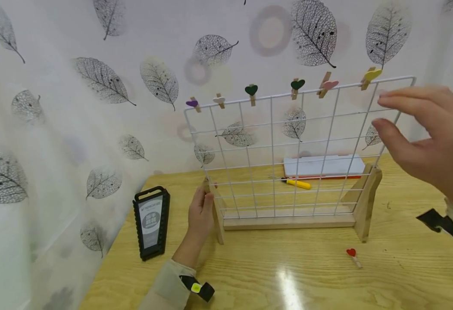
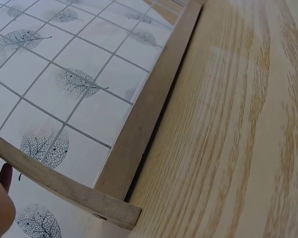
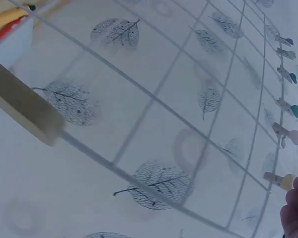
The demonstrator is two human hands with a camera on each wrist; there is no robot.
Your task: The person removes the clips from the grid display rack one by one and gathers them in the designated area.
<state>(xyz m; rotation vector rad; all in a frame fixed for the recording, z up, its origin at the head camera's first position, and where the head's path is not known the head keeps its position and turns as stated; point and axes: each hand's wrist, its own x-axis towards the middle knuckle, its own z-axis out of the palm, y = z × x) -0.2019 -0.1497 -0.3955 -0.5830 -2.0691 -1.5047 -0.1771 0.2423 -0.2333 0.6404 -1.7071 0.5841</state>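
Fingers of the left hand (image 1: 200,209): gripping the pale wooden side support (image 1: 217,221) at 8 o'clock, hours running round the middle of the white wire grid rack (image 1: 271,124).
Surroundings: rack standing on a yellow wood-grain tabletop (image 1: 269,258); six heart-topped wooden clips lining its top wire, from purple (image 1: 192,103) at 10 o'clock to yellow (image 1: 372,75) near 1. One red heart-topped wooden clip (image 1: 351,252) lying loose at 5. Behind the grid, wires are crossing in front of a yellow-handled tool (image 1: 298,184) at 6 and a flat white case (image 1: 327,165) at 4.
Right hand (image 1: 435,133): hovering at 3, thumb and fingers parting widely, holding nothing; whether fingertips are touching wire, cannot tell.
Lettering: black notched-edge plastic holder (image 1: 167,215), lying at 8, is bearing a grey-white label (image 1: 150,219); print showing too small to read.
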